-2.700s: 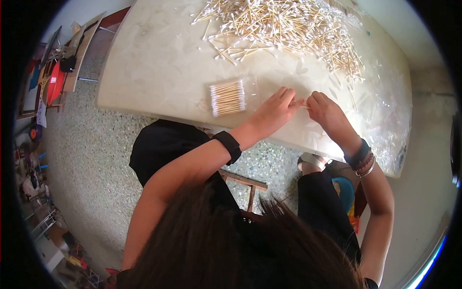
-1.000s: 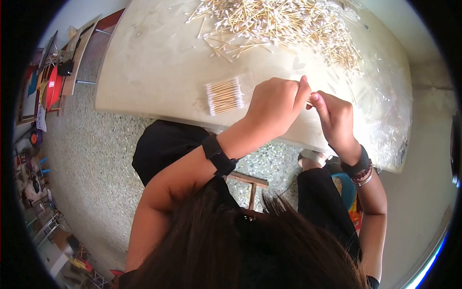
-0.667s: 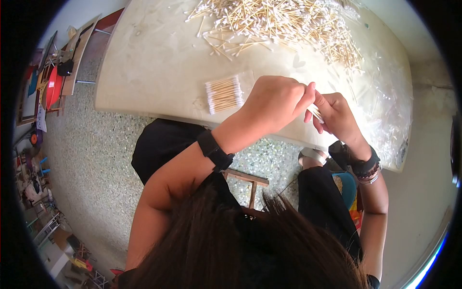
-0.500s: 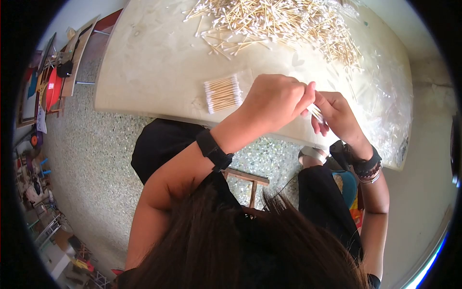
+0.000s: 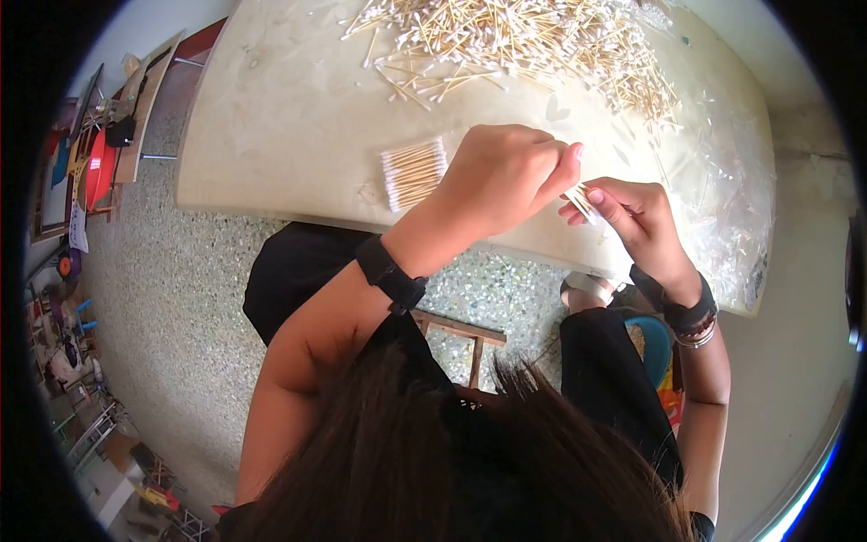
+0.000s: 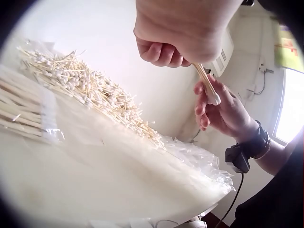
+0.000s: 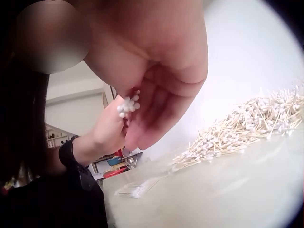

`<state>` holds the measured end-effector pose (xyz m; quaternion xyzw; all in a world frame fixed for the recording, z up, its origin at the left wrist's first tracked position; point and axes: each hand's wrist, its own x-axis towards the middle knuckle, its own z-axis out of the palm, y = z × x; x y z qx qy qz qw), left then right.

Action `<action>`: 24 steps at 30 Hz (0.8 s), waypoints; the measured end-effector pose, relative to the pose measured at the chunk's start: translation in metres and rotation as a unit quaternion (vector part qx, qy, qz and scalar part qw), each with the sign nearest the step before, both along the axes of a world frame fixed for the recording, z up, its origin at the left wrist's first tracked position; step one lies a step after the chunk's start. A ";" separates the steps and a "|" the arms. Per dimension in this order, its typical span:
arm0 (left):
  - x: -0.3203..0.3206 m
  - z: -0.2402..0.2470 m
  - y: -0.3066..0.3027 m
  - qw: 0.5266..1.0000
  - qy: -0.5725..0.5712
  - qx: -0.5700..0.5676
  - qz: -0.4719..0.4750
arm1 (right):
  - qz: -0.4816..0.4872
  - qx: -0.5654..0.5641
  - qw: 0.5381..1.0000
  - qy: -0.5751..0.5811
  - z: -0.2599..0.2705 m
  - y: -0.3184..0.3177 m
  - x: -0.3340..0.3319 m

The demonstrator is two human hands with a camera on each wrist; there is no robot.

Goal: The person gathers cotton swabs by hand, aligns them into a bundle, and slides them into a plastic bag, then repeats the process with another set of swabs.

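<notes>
My left hand (image 5: 510, 176), fingers curled, grips a small bunch of cotton swabs (image 5: 581, 202) above the table's near edge. The bunch slants down out of this fist in the left wrist view, white tips together. My right hand (image 5: 646, 221) meets it from the right, thumb on the near side of the swabs and fingers behind them. Several tips (image 7: 128, 107) show end-on beside the right thumb in the right wrist view; the upper ends are hidden in the left hand. A flat clear packet of swabs (image 5: 414, 173) lies on the table left of the hands.
A large heap of loose swabs (image 5: 533, 41) covers the table's far side. Crumpled clear plastic bags (image 5: 722, 226) lie at the right end of the pale table (image 5: 271, 117). Below the edge are a wooden stool (image 5: 461, 327) and a blue bucket (image 5: 652, 341).
Both hands have come up from low over the table, the left now turned knuckles up. The swab bunch has come into sight between them. The right thumb has shifted onto the swabs' near side.
</notes>
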<state>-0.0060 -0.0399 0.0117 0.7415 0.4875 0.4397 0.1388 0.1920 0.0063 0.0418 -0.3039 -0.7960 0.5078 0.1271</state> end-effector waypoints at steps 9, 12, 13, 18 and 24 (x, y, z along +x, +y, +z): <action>-0.001 -0.002 0.000 0.990 -0.012 0.140 -0.020 | -0.030 -0.391 0.920 0.017 0.010 -0.003 -0.008; -0.001 -0.002 0.001 0.984 -0.009 0.175 -0.033 | -0.028 -0.390 0.920 0.005 0.012 -0.004 -0.010; 0.000 -0.002 0.001 0.981 -0.009 0.191 -0.040 | -0.033 -0.379 0.925 -0.010 0.014 -0.005 -0.011; 0.000 -0.003 0.000 0.970 0.010 0.239 -0.045 | -0.034 -0.498 0.866 -0.034 0.017 -0.004 -0.013; -0.003 0.000 -0.001 0.955 0.046 0.289 -0.046 | -0.033 -0.676 0.732 -0.074 0.010 0.000 -0.012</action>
